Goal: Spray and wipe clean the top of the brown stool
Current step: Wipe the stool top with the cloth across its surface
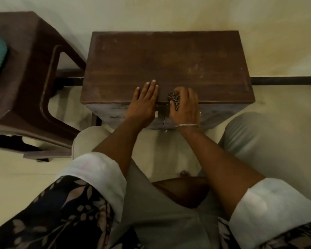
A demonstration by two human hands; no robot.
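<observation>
Head view: left hand (144, 103) flat, right hand (185, 105) gripping cloth (174, 101) at stool (169, 58) near edge; far top bare.

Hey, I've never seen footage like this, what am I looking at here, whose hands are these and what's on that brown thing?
There is no machine here. It is one picture from a camera worn on a person's head, looking down, so you see their own arms and lap.

In front of them stands the brown stool, a wooden box shape with a flat top showing pale scuffs. The left hand lies flat and open on the top's near edge. The right hand has its fingers closed around a small bunched patterned cloth, pressed at that same edge, as for wiping. Nothing else lies on the top, and no spray bottle is in view.

To the left is a brown plastic chair.
</observation>
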